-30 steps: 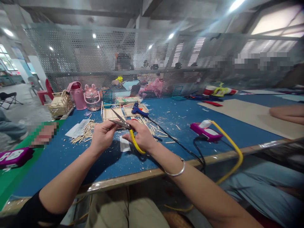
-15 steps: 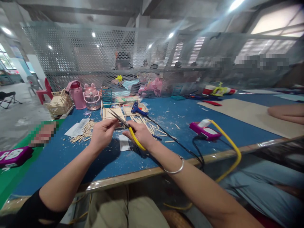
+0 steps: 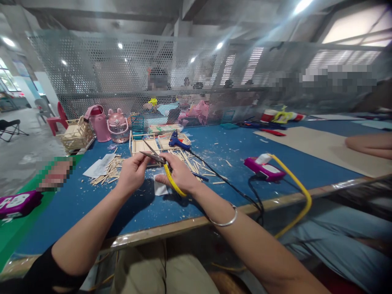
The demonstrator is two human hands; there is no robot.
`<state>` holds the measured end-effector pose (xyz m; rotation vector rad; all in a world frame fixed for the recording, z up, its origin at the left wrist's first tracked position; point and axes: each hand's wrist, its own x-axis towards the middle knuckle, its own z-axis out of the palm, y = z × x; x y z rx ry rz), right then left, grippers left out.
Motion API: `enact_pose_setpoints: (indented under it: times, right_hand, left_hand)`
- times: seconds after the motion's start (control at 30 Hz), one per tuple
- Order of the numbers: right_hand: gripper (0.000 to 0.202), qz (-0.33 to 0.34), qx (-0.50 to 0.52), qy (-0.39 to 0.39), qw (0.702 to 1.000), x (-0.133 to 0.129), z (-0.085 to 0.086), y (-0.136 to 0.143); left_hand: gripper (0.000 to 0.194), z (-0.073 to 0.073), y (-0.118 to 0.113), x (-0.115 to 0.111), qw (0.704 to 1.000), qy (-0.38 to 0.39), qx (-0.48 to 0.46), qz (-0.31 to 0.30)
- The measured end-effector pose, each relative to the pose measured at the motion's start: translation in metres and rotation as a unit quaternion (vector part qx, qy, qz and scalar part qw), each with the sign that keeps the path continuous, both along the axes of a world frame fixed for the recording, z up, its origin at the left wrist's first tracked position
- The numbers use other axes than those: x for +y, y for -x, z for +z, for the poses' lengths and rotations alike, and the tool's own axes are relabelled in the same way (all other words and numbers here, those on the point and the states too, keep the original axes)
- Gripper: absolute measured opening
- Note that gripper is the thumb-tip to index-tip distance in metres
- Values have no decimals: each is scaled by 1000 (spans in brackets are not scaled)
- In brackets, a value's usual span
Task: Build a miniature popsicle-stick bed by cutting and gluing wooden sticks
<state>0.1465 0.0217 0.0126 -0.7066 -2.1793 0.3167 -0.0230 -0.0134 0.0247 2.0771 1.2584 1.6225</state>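
Observation:
My right hand [image 3: 179,173] is wrapped round the yellow handle of a pair of scissors [image 3: 169,179], whose metal blades stand apart and point up and to the left. Close to the blades, my left hand [image 3: 132,169] has thumb and fingers pinched together; whatever is between them is too small to make out. Behind the hands sits a frame built of wooden sticks [image 3: 143,145]. A blue glue gun [image 3: 179,141] rests across a second stick frame [image 3: 165,141]. Loose wooden sticks [image 3: 110,169] lie left of my left hand, with more sticks behind my right hand.
A white paper piece [image 3: 159,188] lies under my right hand. The glue gun's black cord runs right toward a purple power strip [image 3: 265,169] with a yellow cable. Pink bottles [image 3: 118,126] stand at the back left. Another person's arm [image 3: 369,145] rests on cardboard at right.
The scissor blades have opened from nearly closed, and my right thumb has moved down and left with the handle. My left hand stays pinched in almost the same place.

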Motion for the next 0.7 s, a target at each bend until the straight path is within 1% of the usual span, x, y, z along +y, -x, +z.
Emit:
enact_pose_setpoints:
  times: [0.2,0.5,0.7]
  right_hand:
    - [65,-11,0,-20,1000,-1,-2,0]
    - [49,1,15,20,1000,-10,4,3]
    - [44,1,13,9,1000,-8,1,3]
  left_hand:
    - [21,-2,2,0,1000,-15,14,8]
    - [21,2,-2,-7,998,-35,41,32]
    - [21,3,-4,-10,999,-19,28,41]
